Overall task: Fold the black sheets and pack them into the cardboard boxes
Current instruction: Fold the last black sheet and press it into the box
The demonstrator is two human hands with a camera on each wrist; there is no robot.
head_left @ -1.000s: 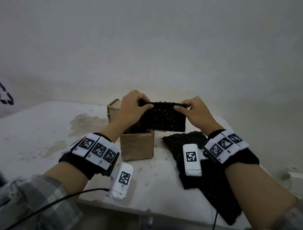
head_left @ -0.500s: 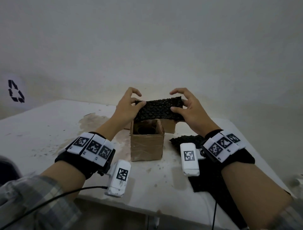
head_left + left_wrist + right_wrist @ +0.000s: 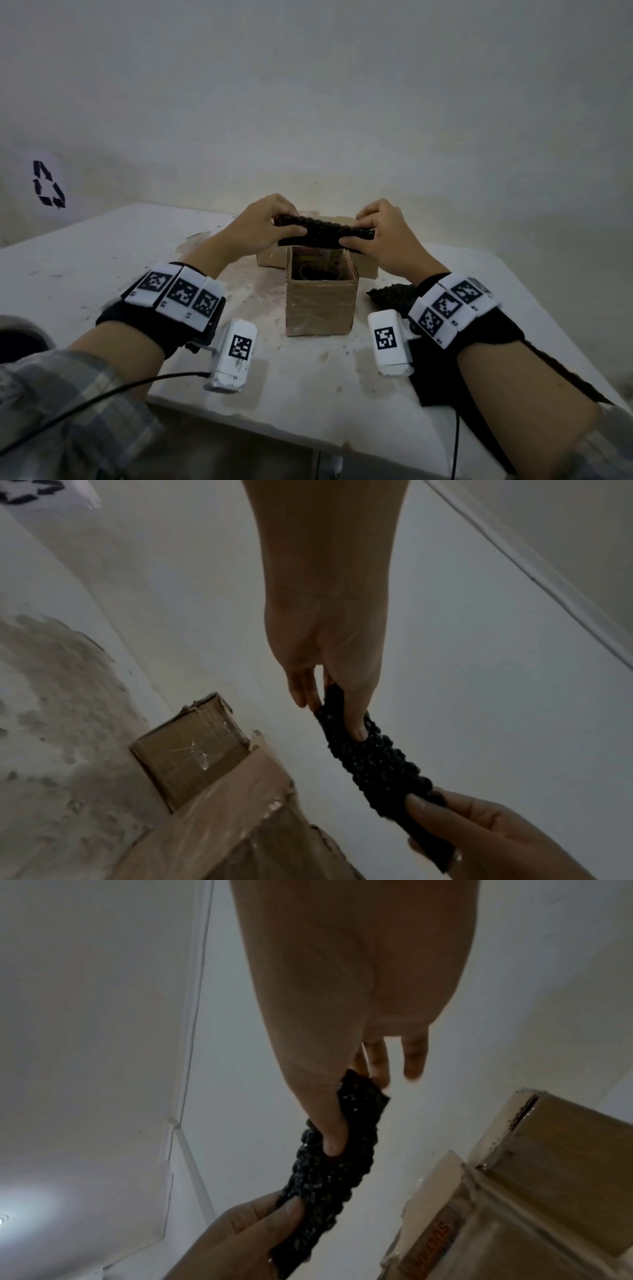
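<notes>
Head view, centre of frame: my left hand [image 3: 260, 226] and right hand [image 3: 383, 236] each pinch one end of a folded black sheet [image 3: 323, 231], thumbs beneath, fingers curled over the top. It hangs level just above the open cardboard box [image 3: 320, 305] on the white table [image 3: 102, 260]. More black sheets [image 3: 390, 294] lie at lower right, under my right wrist.

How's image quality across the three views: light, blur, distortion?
Head view: dim, flat light, wide-angle bowing of the table edge, folded black sheet fairly sharp. Left wrist view: murky, glare on the taped cardboard box. Right wrist view: soft, bright patch at lower left, sheet texture readable.
</notes>
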